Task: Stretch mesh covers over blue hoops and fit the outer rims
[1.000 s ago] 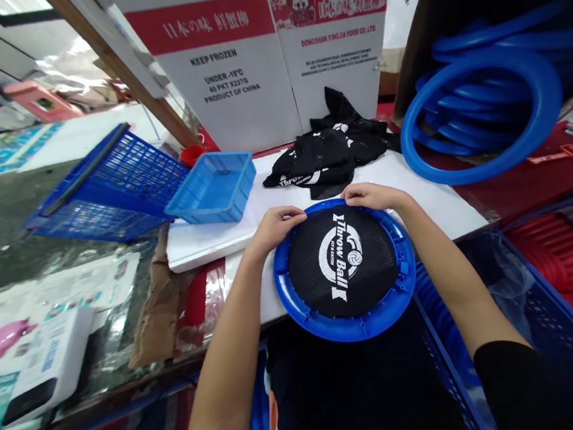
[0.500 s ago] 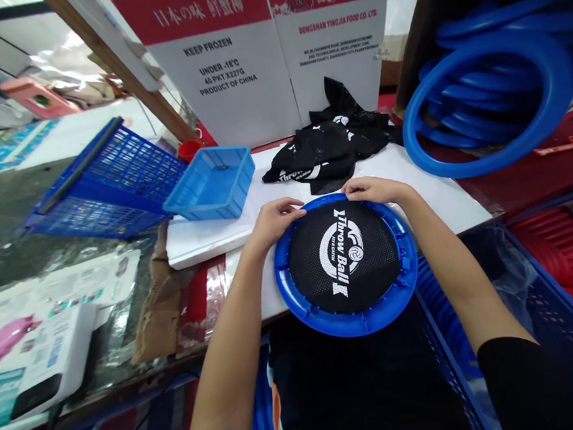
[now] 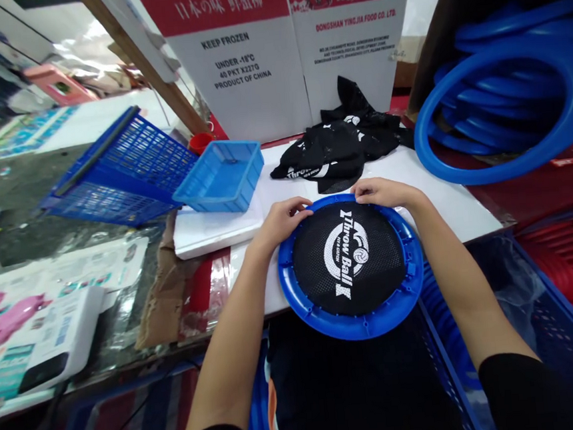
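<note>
A round blue plastic ring lies at the table's front edge, partly over my lap. Stretched across it is a black mesh net with a white "Throw Ball" print, its edge meeting small posts along the rim. My left hand grips the far left rim, fingers bent and thumb over the edge. At the far side, just right of the middle, my right hand has its fingers pinched where mesh and rim meet. Beyond the ring rests a crumpled pile of black printed mesh pieces.
A blue tray and a blue basket stand to the left. Behind is a white carton. More blue rings spill from a dark box at the right. Red rings fill a crate below.
The view has shifted slightly, so the surroundings sit further right. My hands keep nearly the same places on the ring, the right fingers dipping a little at the rim.
</note>
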`<state>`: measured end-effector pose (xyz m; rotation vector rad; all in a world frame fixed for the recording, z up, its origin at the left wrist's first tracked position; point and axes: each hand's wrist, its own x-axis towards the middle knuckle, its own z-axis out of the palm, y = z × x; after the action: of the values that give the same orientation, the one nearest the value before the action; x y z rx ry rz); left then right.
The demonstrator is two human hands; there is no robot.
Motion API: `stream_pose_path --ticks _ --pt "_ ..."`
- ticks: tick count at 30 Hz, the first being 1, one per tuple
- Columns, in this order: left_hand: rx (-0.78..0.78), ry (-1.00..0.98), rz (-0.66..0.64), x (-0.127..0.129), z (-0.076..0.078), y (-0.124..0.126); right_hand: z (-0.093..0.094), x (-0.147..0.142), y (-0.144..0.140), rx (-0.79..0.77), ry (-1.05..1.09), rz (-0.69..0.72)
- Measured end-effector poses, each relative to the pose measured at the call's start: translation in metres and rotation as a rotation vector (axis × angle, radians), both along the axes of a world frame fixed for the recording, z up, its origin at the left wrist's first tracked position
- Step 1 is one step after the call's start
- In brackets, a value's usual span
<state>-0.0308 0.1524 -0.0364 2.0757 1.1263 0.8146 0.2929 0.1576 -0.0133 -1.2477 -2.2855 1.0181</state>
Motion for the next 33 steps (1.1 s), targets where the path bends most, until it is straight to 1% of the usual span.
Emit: stream_pose_path --ticks 3,5,10,13,18,22,28,33 --pt "-0.082 -0.024 -0.013 0.0 -0.001 0.0 0.003 0.001 -0.002 0.012 -0.007 0.018" --pt "-0.1 -0.024 -0.013 0.003 -0.001 -0.001 0.004 0.0 -0.003 0.025 -0.022 0.003" --pt "-0.038 -0.05 0.027 0.01 -0.001 -0.008 0.004 -0.002 -0.005 0.048 -0.056 -0.038" --pt "-0.059 -0.094 0.044 0.012 -0.002 -0.009 0.003 -0.002 -0.005 0.069 -0.062 -0.037" --pt "-0.068 -0.05 0.006 0.009 -0.003 -0.006 0.003 0.0 -0.005 0.062 -0.069 -0.019" --pt "-0.055 -0.024 -0.038 0.003 0.0 -0.002 0.001 0.0 -0.004 0.064 -0.064 -0.01" --pt "-0.092 -0.088 -0.003 -0.001 0.001 -0.001 -0.002 0.001 -0.001 0.069 -0.045 -0.012" --pt "-0.097 -0.042 -0.013 0.001 -0.001 -0.004 -0.004 0.001 0.0 0.071 -0.039 -0.008"
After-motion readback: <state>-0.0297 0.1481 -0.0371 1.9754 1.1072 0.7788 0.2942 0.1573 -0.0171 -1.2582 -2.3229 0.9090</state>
